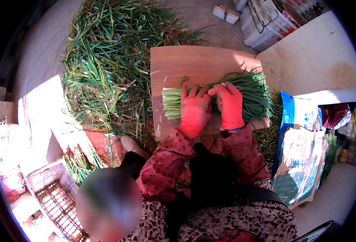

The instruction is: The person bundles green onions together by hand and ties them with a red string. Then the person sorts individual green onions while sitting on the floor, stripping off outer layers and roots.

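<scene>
Leopard-print cloth [242, 220] fills the foreground; left hand [196, 111] spreads over a green bundle [246, 100] reaching the board's [194, 62] right edge; right hand [230, 104] curls, pinch unclear; soft, light leaves [256, 89] likely bruise; pale stems [170, 104] should grip best.

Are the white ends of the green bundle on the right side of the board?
No, the white ends lie at the left of the board, while the green leaves point right.
</scene>
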Demonstrator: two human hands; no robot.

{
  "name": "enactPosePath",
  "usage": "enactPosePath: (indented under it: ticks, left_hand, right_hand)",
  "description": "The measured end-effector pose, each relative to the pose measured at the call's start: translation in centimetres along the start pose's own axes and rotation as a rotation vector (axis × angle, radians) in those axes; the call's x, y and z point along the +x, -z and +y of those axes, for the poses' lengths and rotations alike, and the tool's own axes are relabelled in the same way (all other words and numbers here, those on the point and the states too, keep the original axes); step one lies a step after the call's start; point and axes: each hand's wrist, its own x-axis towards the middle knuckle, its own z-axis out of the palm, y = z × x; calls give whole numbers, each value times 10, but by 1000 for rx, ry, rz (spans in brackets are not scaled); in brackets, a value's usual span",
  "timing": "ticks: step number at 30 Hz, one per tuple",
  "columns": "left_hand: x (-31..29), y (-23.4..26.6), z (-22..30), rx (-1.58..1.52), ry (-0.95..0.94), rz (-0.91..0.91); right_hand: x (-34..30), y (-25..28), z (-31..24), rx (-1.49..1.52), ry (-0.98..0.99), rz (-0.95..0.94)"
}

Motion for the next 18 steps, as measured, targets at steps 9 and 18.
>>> enactPosePath:
  ticks: [9,18]
  left_hand:
    - [25,13,-20,353,-88,-486]
    - [19,-23,-56,600,-118,-350]
  right_hand:
    - [46,-25,16,71,497,-101]
    - [-41,-35,65,235,31,-130]
